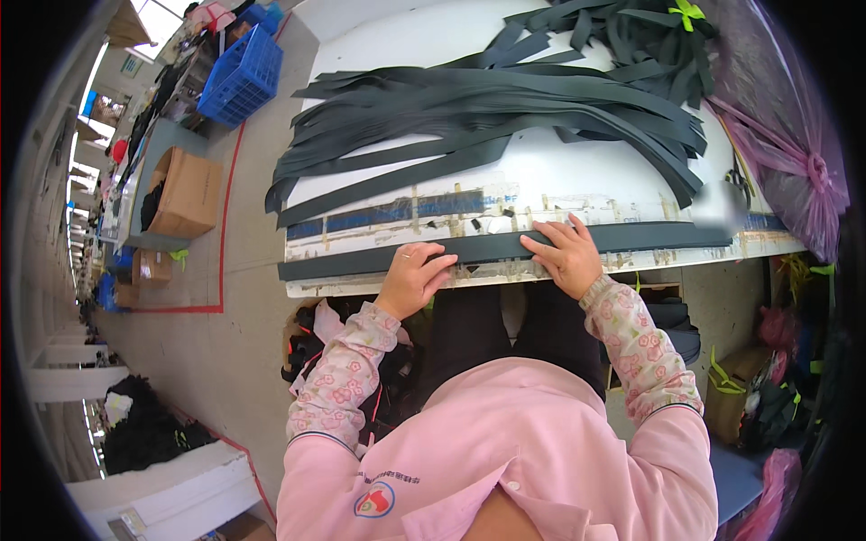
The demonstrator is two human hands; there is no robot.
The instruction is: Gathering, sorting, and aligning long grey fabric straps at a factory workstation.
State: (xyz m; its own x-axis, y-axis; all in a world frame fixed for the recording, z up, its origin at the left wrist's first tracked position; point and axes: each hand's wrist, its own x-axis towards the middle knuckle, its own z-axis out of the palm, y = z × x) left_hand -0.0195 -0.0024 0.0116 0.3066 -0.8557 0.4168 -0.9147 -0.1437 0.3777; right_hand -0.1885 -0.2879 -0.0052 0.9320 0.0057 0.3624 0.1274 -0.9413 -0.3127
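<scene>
A long dark grey-green fabric strip point(347, 262) lies flat along the table's near edge. My left hand point(417, 278) rests on it left of the middle, its fingers curled and closed at the strip. Further right, my right hand point(566, 257) touches the same strip with fingers spread and stretched forward. Beyond both hands is a loose pile of similar strips point(505, 95) on the white table point(397, 27). Between the hands and the pile, small dark scraps point(431, 224) lie on taped, marked patches of the tabletop.
More strips with a bright yellow-green tie point(687, 13) are heaped at the far right. A purple plastic bag point(803, 162) hangs by the table's right side, near black-handled scissors point(738, 178). On the left floor stand a blue crate point(242, 79) and a cardboard box point(187, 194).
</scene>
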